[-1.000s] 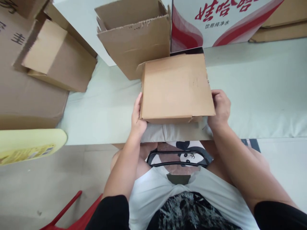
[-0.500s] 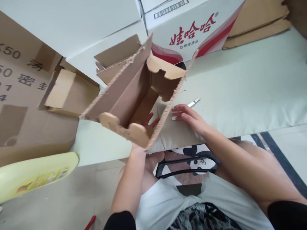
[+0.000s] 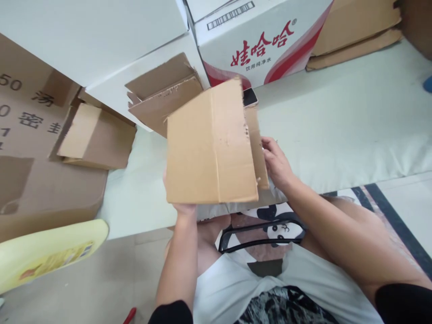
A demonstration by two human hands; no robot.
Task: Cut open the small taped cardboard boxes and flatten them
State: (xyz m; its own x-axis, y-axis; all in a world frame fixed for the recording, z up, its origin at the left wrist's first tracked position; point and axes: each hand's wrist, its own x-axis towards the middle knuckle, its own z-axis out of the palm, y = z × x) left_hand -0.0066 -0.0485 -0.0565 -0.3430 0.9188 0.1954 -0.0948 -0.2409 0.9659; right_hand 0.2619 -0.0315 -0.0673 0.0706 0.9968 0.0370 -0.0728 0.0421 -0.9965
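Note:
My left hand [image 3: 185,208] grips a small brown cardboard box [image 3: 199,153] from its left and lower side. Most of its fingers are hidden behind the board. Blank outer panels of the box face me, with a torn upper right edge and a narrow flap [image 3: 258,148] sticking out on the right. Close beside that flap is my right hand [image 3: 278,164], fingers closed in a pinch. Between them a small white bit of what looks like a slim utility knife [image 3: 263,149] shows; the rest is covered.
Behind stand a white carton with red lettering [image 3: 266,54] and a torn open cardboard box [image 3: 165,90]. A dark phone-like object [image 3: 250,96] lies by the carton. At left are a large printed carton [image 3: 20,180], a small box [image 3: 101,135] and a yellow bottle [image 3: 57,252].
My left hand has turned the box over, so its outer panels face me instead of its open inside. My right hand has moved slightly right, and its fingers have curled more.

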